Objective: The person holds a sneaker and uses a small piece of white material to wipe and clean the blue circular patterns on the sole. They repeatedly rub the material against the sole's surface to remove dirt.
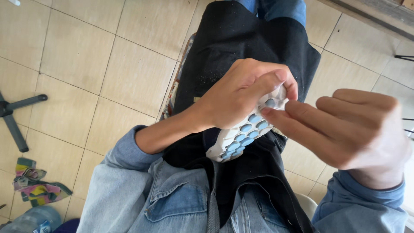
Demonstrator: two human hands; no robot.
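My left hand (239, 92) grips a white flexible mat (241, 138) dotted with several light blue oval bumps, thumb pressed over its upper end. My right hand (345, 129) reaches in from the right, its fingertips touching the mat's upper edge near a blue bump. The mat hangs over a black cloth (241, 39) draped across my lap. Both arms wear light denim sleeves. The far end of the mat is hidden under my left fingers.
Beige tiled floor (108, 64) all around. A black chair-base leg (17, 116) at the left edge. A multicoloured rag (36, 185) and a clear plastic bottle (32, 220) lie at the lower left. A dark ledge (375, 15) runs along the upper right.
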